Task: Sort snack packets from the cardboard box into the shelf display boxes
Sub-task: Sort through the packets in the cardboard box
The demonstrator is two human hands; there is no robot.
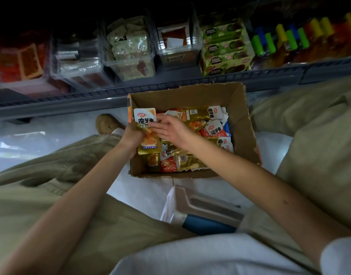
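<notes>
An open cardboard box [244, 124] sits on the floor between my legs, holding several gold, orange and white snack packets [214, 132]. My left hand [131, 139] grips a small stack of gold packets [146, 128] upright over the box's left wall. My right hand [170, 130] lies with straight fingers against the front of that stack. On the low shelf beyond stand clear plastic display boxes [131, 48], some part-filled with packets.
A grey shelf rail [111, 96] runs across in front of the box. Green cartons [226, 48] and coloured bottles [289, 36] fill the shelf's right side. A white and blue stool [202, 211] sits under me. My brown shoe [107, 123] is left of the box.
</notes>
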